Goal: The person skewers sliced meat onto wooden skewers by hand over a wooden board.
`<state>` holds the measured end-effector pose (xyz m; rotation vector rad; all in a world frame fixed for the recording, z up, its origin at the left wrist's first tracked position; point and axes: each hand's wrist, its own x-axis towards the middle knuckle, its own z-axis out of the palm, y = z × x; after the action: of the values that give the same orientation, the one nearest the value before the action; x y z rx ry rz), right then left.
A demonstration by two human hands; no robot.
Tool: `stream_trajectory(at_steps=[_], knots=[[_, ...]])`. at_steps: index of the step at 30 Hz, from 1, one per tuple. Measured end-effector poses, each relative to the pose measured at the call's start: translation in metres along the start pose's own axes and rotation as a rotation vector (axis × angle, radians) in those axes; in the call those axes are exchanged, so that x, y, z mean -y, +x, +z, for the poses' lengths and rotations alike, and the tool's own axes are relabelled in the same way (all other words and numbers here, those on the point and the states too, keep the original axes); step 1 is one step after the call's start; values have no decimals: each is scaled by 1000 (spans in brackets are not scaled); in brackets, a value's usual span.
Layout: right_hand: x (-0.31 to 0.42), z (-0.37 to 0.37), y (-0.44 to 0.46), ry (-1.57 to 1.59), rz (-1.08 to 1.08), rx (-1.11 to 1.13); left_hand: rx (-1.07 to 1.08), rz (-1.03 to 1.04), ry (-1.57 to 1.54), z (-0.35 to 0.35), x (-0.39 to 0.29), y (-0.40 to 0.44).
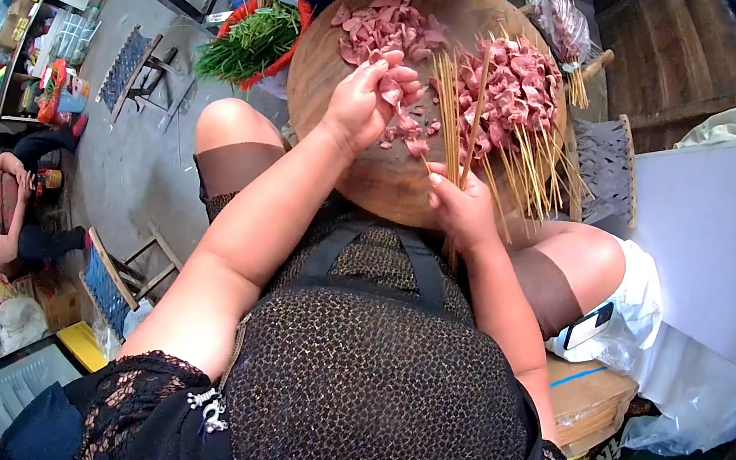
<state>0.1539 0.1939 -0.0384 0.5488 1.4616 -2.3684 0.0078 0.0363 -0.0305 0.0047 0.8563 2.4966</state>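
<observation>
My left hand (pixel 370 99) is over the round wooden board (pixel 317 54), fingers curled around a slice of pink raw meat (pixel 390 92). Below it, small meat scraps (pixel 410 130) lie on the wood. My right hand (pixel 465 208), at the board's near edge, is closed on a bundle of thin bamboo skewers (pixel 449 91) that point up and away. Loose meat slices (pixel 391 31) form a pile at the far left. To the right is a heap of meat threaded on skewers (pixel 520 96), their bare ends fanning toward me.
A red-lined container of green vegetables (pixel 258 40) stands left of the board. Woven stools (pixel 127 69) are on the floor. At the far left sits another person (pixel 0 202). A plastic bag (pixel 562 22) lies beyond the board, and a phone (pixel 588 327) rests by my right thigh.
</observation>
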Motion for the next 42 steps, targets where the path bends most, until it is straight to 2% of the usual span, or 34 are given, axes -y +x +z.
stream_trajectory(at_steps=[1, 8, 10, 14, 16, 20, 24, 26, 27, 28, 30, 32, 34, 36, 37, 38, 40, 41, 42], knots=[[2, 2, -2, 9, -5, -8, -68, 4, 27, 5, 2, -2], [-2, 4, 5, -12, -50, -2, -90, -41, 24, 7, 10, -4], [1, 5, 5, -16, -50, -18, -195, -34, 84, 22, 6, -9], [-1, 6, 6, -39, -72, -32, -186, -80, 31, 29, 14, -13], [-5, 5, 8, -40, -76, -40, -128, -90, 92, 23, 22, -14], [-5, 9, 5, -69, -107, -37, -81, -91, -11, 21, 28, -13], [-2, 13, 0, -36, -110, -72, -71, -126, 16, 30, 31, -15], [2, 12, -1, -36, -101, -90, -28, -187, -44, 36, 30, -14], [3, 8, -1, -7, -141, -106, 70, -208, -42, 35, 24, -11], [5, 3, -3, 20, -181, -126, 95, -284, 62, 39, 14, -13], [12, -8, -7, 11, -238, -138, -104, -129, 216, 28, 7, -4], [33, -13, -22, -61, -192, -166, -34, -55, 284, 19, -14, -3], [38, -24, -26, -197, -211, -235, -137, 58, 408, 4, -31, -5], [33, -39, -23, -525, -211, -392, -192, 104, 645, -20, -42, -4], [32, -41, -22, -528, -157, -386, -185, 53, 797, -32, -47, -6], [31, -37, -23, -525, -152, -379, -193, 52, 801, -42, -45, -10], [31, -28, -26, -382, -100, -398, -84, 93, 1380, -50, -41, -21], [25, -32, -25, -362, -163, -395, -7, 151, 1673, -54, -40, -25], [24, -36, -27, -362, -161, -392, 72, 197, 1799, -46, -40, -33]])
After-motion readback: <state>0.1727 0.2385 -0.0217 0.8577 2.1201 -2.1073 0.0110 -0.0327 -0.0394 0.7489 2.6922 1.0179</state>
